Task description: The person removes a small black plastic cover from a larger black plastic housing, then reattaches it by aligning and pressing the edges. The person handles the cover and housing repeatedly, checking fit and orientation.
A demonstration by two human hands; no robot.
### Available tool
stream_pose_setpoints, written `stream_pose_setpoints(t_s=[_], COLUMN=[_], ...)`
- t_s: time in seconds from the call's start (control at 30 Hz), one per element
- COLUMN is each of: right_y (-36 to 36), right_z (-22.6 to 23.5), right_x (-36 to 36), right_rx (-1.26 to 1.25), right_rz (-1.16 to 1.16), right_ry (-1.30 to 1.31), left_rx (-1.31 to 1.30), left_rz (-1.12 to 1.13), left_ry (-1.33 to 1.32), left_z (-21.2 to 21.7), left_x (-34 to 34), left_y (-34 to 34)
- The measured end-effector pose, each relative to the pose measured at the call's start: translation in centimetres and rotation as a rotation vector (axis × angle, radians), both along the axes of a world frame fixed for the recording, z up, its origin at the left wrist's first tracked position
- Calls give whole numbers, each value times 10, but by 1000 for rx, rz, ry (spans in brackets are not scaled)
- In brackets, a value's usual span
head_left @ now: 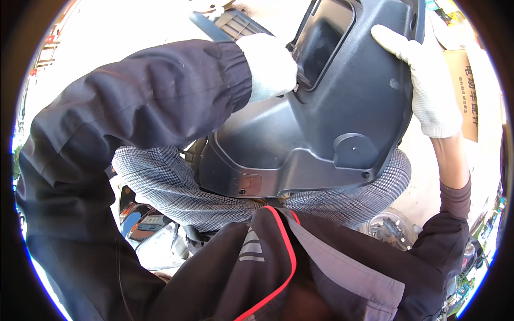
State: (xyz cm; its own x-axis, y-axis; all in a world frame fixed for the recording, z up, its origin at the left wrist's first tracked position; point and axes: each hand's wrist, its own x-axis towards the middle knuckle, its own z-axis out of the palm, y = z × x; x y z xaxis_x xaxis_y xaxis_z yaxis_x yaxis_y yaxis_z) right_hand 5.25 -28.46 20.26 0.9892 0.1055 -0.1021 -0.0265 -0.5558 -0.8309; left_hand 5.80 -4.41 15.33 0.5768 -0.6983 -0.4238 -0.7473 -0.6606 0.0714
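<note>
A large black moulded plastic panel (326, 107) rests across my lap, its lower end against my checked trousers. It has a recessed rectangular compartment (326, 37) in its upper part and a rounded boss near its lower right. My left hand (267, 67), in a white knit glove, is closed at the compartment's lower left edge; its fingertips and whatever they hold are mostly hidden. My right hand (425, 80), gloved too, grips the panel's right edge, thumb lying on the top face and fingers out of sight underneath.
A brown cardboard box (462, 91) stands beyond my right hand. Past my left hand lies a dark slatted plastic part (235, 24) on the pale floor. Shiny dark machine parts (142, 222) are by my left leg, and a clear round container (393, 227) is by my right.
</note>
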Motion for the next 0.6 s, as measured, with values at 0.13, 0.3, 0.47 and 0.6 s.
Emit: stream_pose_setpoints(t_s=[0.13, 0.3, 0.47, 0.6], right_y=[0, -5, -6, -4], right_z=[-3, -7, -6, -9], right_x=[3, 9, 12, 12], right_rx=[47, 91, 76, 85], right_rz=[56, 47, 108, 1], right_ry=[21, -2, 41, -32], left_rx=[162, 42, -7, -187], left_rz=[-208, -131, -413, -431], left_ry=[-220, -263, -432, -496], left_z=[0, 2, 5, -3], left_x=[19, 22, 27, 29], left_y=[-14, -18, -25, -17])
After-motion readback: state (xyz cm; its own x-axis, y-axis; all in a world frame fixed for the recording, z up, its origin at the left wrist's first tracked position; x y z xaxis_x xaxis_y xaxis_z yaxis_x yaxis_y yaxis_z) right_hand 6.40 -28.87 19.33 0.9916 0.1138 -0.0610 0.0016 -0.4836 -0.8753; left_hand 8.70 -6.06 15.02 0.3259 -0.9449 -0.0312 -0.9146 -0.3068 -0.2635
